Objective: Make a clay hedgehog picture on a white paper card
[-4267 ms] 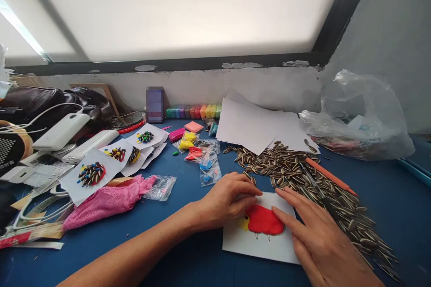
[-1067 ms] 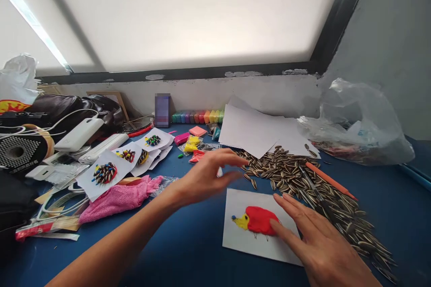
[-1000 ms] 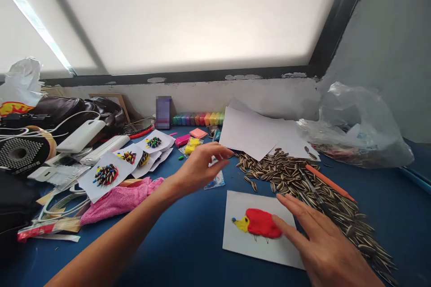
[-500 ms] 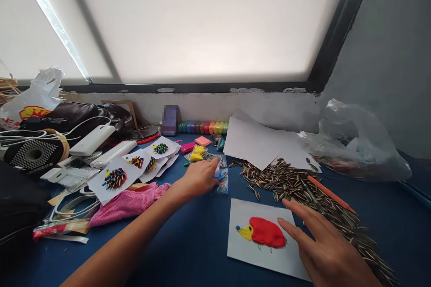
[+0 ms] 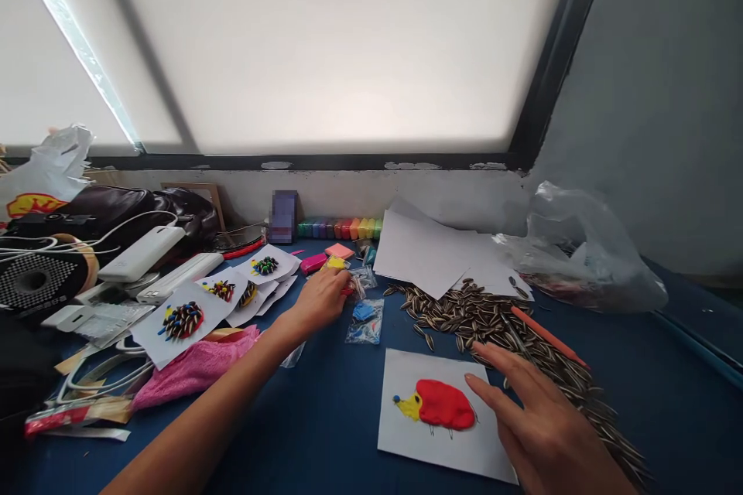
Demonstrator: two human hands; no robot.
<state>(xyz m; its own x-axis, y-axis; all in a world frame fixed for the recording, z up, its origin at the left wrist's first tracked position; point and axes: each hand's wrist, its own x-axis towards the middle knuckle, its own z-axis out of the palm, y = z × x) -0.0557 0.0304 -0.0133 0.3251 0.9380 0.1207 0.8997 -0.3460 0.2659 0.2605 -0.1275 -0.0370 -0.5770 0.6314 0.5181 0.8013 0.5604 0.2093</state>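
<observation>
My left hand (image 5: 323, 298) reaches out among small bags of modelling clay, its fingers bent together near a clear bag (image 5: 364, 276). A bit of red shows at its fingertips; what it pinches, if anything, is hidden. Just right of it lies a packet of blue clay (image 5: 364, 320). My right hand (image 5: 539, 414) is open, fingers spread, over the right edge of a white card (image 5: 400, 437). On the card is a clay hedgehog (image 5: 444, 404) with a red body, yellow face and blue nose.
Striped sunflower seeds (image 5: 441, 315) lie in a heap behind the card, with an orange pencil (image 5: 549, 336) on them. White paper sheets (image 5: 429, 247) and a plastic bag (image 5: 592, 263) stand behind. Seed-covered hedgehog cards (image 5: 183, 321) and a pink cloth (image 5: 194, 371) lie left.
My left hand has shifted left, off the blue clay packet, which now shows fully. My right hand stays open over the card. The whole view has turned slightly right.
</observation>
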